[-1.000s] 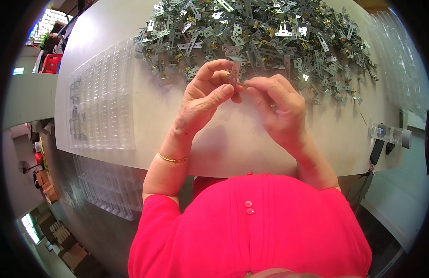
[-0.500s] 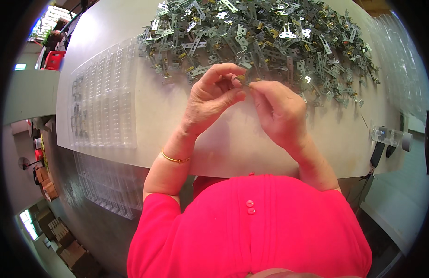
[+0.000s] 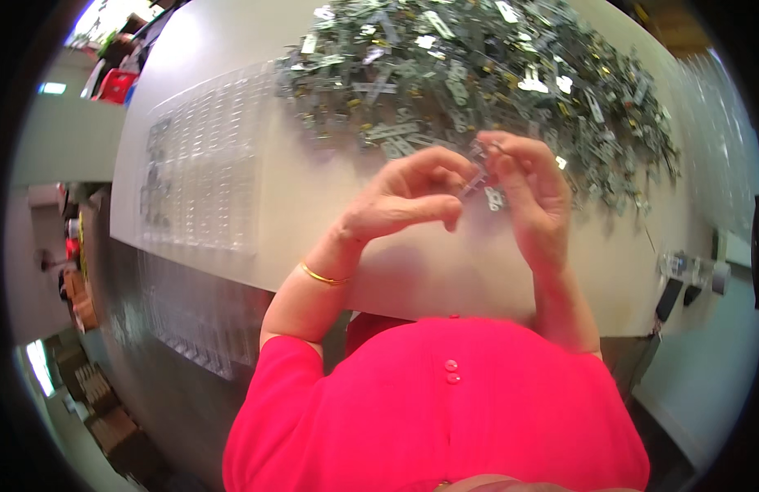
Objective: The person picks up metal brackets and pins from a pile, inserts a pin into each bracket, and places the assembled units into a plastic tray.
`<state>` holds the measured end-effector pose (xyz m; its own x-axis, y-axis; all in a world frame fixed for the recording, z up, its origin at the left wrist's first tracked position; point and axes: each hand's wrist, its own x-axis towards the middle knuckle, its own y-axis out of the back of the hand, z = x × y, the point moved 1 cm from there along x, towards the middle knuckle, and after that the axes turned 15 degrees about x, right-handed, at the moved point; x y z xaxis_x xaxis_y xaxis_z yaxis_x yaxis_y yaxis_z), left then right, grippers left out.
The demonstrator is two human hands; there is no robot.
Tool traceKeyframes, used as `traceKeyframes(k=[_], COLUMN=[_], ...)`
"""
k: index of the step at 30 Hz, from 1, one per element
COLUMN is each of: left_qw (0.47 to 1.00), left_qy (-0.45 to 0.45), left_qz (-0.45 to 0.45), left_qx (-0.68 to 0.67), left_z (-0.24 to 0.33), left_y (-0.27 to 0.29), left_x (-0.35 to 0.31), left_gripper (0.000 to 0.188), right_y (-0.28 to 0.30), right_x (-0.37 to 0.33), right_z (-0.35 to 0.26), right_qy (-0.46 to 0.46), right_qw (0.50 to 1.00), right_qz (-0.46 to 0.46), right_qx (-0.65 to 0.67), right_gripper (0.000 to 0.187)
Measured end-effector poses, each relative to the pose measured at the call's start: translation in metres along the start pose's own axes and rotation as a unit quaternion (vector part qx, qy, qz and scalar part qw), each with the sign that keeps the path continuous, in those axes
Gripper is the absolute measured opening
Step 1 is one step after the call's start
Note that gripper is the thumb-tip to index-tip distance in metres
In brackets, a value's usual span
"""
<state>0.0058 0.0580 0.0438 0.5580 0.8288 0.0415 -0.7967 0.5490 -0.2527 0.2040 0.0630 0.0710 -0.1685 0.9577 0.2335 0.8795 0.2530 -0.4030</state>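
My right hand (image 3: 535, 197) is closed in a pinch on a small metal bracket (image 3: 475, 179) just above the table in front of me. The bracket is blurred, and the fingers cover part of it. My left hand (image 3: 404, 195) is beside it with a curved index finger and the thumb apart. The left fingertips are close to the bracket's near end; whether they touch it is hard to tell. Another loose metal piece (image 3: 495, 199) shows just below the right fingers. Beyond both hands spreads a large heap of small metal brackets (image 3: 445, 82), some with brass-coloured parts.
A clear plastic tray (image 3: 219, 164) with rows of pockets is at the left, metal pieces in its leftmost column. More clear trays (image 3: 195, 320) sit lower, beyond the table edge. Clear plastic sheeting (image 3: 720, 131) and a clear bottle (image 3: 695, 271) are at the right.
Both hands have moved to the right, and the right hand has turned more upright with its fingers raised. A gap has opened between the left thumb and the right fingers. The view has shifted slightly.
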Motion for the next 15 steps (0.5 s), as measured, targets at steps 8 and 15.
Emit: traceKeyframes(k=[8,15], left_qw=[0.999,0.884], left_qy=[-0.023,-0.155], left_qz=[-0.022,0.168], left_qx=[-0.012,0.408], left_z=[0.002,0.007], left_y=[-0.008,-0.017], left_x=[0.005,0.002], left_gripper=[0.042,0.027], right_y=[0.007,0.010], right_x=[-0.012,-0.007], right_z=[-0.001,0.005], right_qy=[0.085,0.096], right_qw=[0.988,0.976], right_qz=[0.024,0.045], right_qx=[-0.126,-0.190], right_gripper=[0.015,0.015])
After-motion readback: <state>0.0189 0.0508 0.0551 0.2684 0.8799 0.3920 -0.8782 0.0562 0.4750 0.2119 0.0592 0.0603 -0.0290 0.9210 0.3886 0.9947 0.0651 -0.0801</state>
